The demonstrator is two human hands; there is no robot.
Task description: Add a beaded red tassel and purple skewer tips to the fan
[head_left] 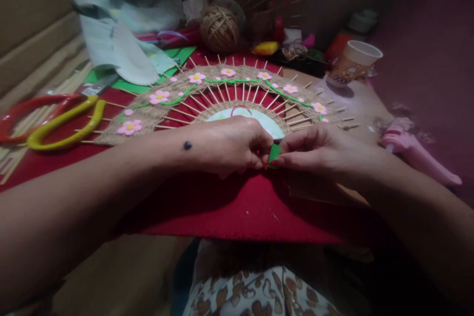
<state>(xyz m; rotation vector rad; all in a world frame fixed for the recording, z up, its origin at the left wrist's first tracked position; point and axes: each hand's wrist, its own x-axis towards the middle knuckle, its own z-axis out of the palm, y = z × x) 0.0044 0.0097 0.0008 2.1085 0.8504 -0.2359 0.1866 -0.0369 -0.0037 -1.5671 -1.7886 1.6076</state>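
Green and small, a flat scrap (pixel 274 151) stands tilted between the two hands, above the near part of the red tabletop (pixel 229 210). The right hand (pixel 318 150) has its thumb and forefinger pinched on the scrap's right side. The left hand (pixel 240 144) comes in from the other side with its fingers curled together beside the scrap's left edge; a thin red strand (pixel 266 164) shows at their tips, but I cannot tell whether they grip it, or the scrap as well.

Just beyond the hands, a woven fan (pixel 242 71) lies spread on the tabletop, its pale sticks radiating past the outer edge. Pink flowers with yellow centres and a green vine run along its band, and a pale blue panel (pixel 265 121) sits at its inner curve, partly covered by the left hand.

Scissors (pixel 59 119) with red and yellow handles lie at the left, near a white paper plate (pixel 133 57). Behind the fan rests a ball of twine (pixel 219 28). Over at the right stand a printed cup (pixel 351 63) and, nearer, a pink glue gun (pixel 418 150) on its side.
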